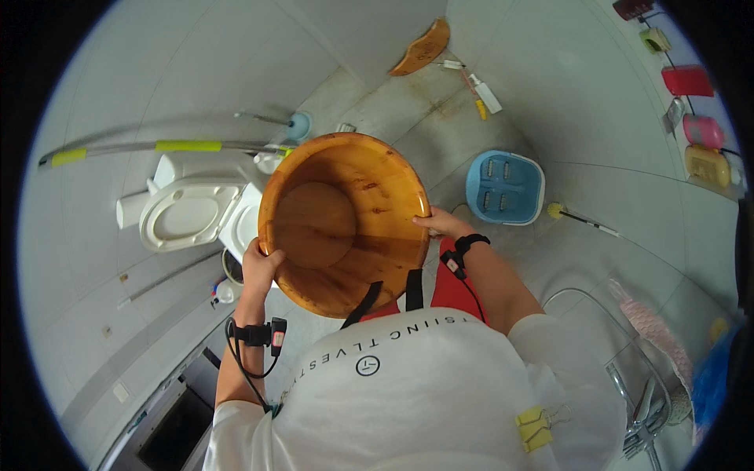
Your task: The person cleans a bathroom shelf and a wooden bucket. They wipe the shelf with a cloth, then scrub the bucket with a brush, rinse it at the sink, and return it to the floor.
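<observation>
Both my hands grip the rim of a large round wooden tub, which is tilted so that its bare inside faces me. My left hand holds the left edge, its thumb over the rim. On the opposite edge, my right hand pinches the rim with its thumb on top and the fingers mostly hidden outside. The inside wall is glossy orange-brown wood with dark knots, and the round bottom looks darker. A black wristband with a small device and cable is on each forearm. The tub's outer side is hidden.
Left of the tub stands a white toilet with its seat raised. A blue plastic foot basin rests on the tiled floor at right, near a yellow-headed brush. Farther off are a plunger, a white bottle and a curved wooden board.
</observation>
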Demonstrator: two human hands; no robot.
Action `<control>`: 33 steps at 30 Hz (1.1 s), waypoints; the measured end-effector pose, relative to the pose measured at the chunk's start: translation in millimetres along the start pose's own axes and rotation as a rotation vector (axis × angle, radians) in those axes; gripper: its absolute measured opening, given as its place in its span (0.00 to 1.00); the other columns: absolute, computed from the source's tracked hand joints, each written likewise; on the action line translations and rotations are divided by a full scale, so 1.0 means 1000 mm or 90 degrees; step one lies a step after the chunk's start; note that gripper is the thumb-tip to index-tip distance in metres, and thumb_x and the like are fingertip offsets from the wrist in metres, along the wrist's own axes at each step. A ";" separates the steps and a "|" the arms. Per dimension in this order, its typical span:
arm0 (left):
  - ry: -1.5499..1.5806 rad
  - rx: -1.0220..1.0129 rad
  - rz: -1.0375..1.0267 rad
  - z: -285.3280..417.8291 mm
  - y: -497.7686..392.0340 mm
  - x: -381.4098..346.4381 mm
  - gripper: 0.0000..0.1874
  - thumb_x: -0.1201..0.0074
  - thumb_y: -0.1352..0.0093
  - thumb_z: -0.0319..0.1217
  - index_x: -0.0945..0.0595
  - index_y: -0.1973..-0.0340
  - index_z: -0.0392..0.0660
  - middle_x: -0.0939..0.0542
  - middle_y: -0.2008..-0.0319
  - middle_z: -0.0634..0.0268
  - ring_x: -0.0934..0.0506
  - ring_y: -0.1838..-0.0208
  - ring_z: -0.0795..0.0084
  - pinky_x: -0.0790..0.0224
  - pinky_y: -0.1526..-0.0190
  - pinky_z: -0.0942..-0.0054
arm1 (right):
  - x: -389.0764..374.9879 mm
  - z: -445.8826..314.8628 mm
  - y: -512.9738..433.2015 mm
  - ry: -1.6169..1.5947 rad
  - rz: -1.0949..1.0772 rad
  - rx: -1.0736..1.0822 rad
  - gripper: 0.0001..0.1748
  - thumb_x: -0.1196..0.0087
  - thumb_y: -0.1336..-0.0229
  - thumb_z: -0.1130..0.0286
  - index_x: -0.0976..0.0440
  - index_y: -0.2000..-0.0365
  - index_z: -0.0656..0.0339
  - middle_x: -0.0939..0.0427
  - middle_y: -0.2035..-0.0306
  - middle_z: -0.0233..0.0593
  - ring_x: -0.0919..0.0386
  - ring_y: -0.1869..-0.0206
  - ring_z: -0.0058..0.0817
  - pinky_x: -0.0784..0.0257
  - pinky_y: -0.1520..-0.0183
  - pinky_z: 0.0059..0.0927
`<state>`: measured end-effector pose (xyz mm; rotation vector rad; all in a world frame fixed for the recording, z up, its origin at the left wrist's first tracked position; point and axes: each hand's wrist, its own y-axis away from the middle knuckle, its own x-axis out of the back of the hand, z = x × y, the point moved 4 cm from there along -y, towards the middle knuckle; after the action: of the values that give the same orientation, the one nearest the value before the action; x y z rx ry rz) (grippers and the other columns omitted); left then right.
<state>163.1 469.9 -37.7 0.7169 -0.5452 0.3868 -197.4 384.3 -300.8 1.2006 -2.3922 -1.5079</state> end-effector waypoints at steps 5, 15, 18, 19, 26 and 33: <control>0.044 -0.027 -0.055 -0.030 -0.065 -0.073 0.21 0.44 0.45 0.27 0.24 0.56 0.32 0.21 0.66 0.61 0.23 0.64 0.71 0.30 0.60 0.73 | 0.065 -0.012 0.023 0.057 0.068 0.034 0.37 0.40 0.52 0.50 0.34 0.44 0.58 0.28 0.48 0.41 0.33 0.45 0.33 0.31 0.55 0.38; 0.036 0.117 -0.089 -0.256 -0.246 -0.214 0.25 0.42 0.44 0.27 0.26 0.51 0.33 0.20 0.60 0.57 0.22 0.58 0.66 0.29 0.55 0.70 | 0.129 0.038 -0.113 0.152 0.364 0.021 0.28 0.43 0.52 0.58 0.27 0.54 0.67 0.21 0.59 0.43 0.24 0.59 0.32 0.30 0.57 0.30; 0.066 0.144 -0.095 -0.315 -0.274 -0.247 0.25 0.42 0.44 0.27 0.26 0.50 0.32 0.20 0.60 0.57 0.22 0.58 0.66 0.29 0.56 0.69 | 0.146 0.059 -0.156 0.199 0.399 -0.004 0.26 0.43 0.52 0.60 0.27 0.54 0.68 0.21 0.60 0.46 0.24 0.60 0.34 0.30 0.57 0.31; 0.085 0.151 -0.106 -0.329 -0.283 -0.254 0.25 0.42 0.43 0.27 0.27 0.50 0.32 0.20 0.60 0.57 0.22 0.58 0.66 0.28 0.57 0.69 | 0.150 0.063 -0.168 0.183 0.387 0.005 0.26 0.44 0.51 0.60 0.27 0.54 0.68 0.21 0.61 0.46 0.23 0.60 0.34 0.30 0.57 0.31; 0.130 0.208 -0.103 -0.367 -0.299 -0.272 0.26 0.41 0.41 0.27 0.29 0.48 0.34 0.21 0.59 0.60 0.23 0.60 0.67 0.29 0.59 0.71 | 0.141 0.069 -0.196 0.194 0.384 0.019 0.24 0.44 0.51 0.61 0.27 0.55 0.68 0.21 0.63 0.48 0.23 0.62 0.37 0.30 0.57 0.33; 0.115 0.214 -0.139 -0.379 -0.315 -0.267 0.27 0.44 0.40 0.34 0.30 0.45 0.44 0.23 0.61 0.65 0.24 0.66 0.74 0.30 0.71 0.76 | 0.146 0.111 -0.192 0.021 0.328 -0.005 0.26 0.46 0.46 0.55 0.28 0.50 0.61 0.21 0.60 0.39 0.25 0.59 0.27 0.31 0.65 0.28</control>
<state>237.9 478.7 -593.4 1.0433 -0.2275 0.3377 -236.7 331.7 -557.8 0.5316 -2.4092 -1.3113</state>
